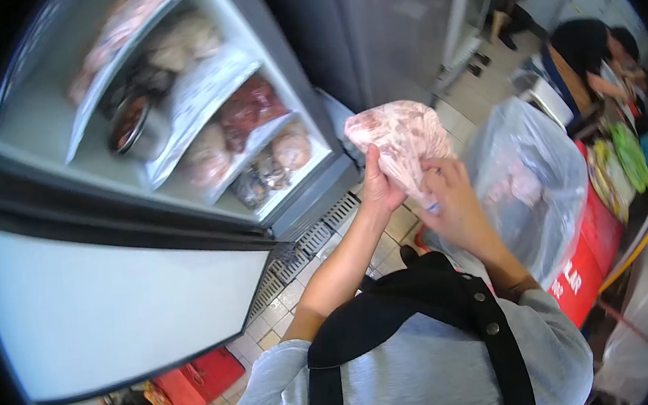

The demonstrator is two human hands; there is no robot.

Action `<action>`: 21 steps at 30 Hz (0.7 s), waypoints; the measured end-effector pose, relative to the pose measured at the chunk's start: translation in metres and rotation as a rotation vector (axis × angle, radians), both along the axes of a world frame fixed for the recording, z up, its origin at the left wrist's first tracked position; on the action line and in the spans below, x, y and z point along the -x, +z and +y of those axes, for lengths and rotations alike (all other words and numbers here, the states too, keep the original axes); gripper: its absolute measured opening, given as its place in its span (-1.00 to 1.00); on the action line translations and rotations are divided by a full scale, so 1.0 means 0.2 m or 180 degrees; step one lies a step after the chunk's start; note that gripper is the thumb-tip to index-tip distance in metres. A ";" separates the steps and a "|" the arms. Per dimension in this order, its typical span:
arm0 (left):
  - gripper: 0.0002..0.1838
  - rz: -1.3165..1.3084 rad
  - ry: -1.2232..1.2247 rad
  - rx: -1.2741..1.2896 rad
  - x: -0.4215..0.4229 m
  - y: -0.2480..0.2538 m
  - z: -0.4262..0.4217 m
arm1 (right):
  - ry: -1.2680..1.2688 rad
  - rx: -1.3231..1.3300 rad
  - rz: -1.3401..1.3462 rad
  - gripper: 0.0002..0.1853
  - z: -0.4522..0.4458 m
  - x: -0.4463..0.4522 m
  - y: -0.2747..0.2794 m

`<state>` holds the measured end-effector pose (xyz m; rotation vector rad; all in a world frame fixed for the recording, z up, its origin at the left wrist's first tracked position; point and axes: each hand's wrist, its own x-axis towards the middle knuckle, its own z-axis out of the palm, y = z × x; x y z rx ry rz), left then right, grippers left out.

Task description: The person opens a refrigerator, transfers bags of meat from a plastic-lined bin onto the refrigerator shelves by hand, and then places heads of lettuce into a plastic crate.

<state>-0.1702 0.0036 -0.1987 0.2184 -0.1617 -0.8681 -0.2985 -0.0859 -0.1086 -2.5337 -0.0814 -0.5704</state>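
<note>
fridge (286,53) front open for a reach in, steel pot (153,136) blocking the door-side end of its shelf (207,116), swung-out door (127,309) walling one side, meat bag (410,135) between fridge and red bin (603,245), bin mouth open from above, loose liner (564,157) along its rim

On white cabinet shelves (207,114), a metal pot (149,132), red meat (252,109) and pale packets (209,158).

The bagged meat (402,137) was mottled pale pink and white, with darker red patches and a blue mark (432,208) at its lower tip. The apron (375,316) was black with silvery studs (492,329), the shirt (413,370) grey. The red container (604,237) bore white lettering (571,278); its liner (513,134) was translucent grey-white. The shelved bag of meat (252,111) was deep red, the door panel (130,301) bluish white, the floor (279,312) beige in a tiled grid.
</note>
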 end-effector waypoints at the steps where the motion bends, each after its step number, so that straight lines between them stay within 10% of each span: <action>1: -0.10 0.0009 0.0142 0.0040 -0.04 0.00 0.11 | 0.0094 -0.0416 -0.0099 -0.62 0.05 -0.07 -0.03; 4: -0.17 0.0122 0.0510 0.0001 -0.18 -0.08 0.39 | 0.0082 -0.0653 -0.0495 -0.37 0.17 -0.26 -0.12; 8: -0.36 -0.0173 0.1026 -0.0505 -0.26 -0.07 0.73 | 0.1467 -0.4300 0.0463 0.10 0.35 -0.61 -0.41; 16: -0.54 -0.1935 0.2226 -0.3171 -0.28 0.05 1.02 | 0.1414 -0.5920 0.1612 -0.31 0.81 -0.75 -0.70; 19: -0.37 -0.2628 0.2702 -0.5628 -0.23 -0.01 1.15 | 0.1335 -0.5446 0.1335 -0.40 0.86 -0.78 -0.67; 21: -0.33 -0.1756 0.2351 -0.3613 -0.24 -0.15 1.21 | 0.1350 -0.4796 0.1095 -0.42 0.88 -0.81 -0.63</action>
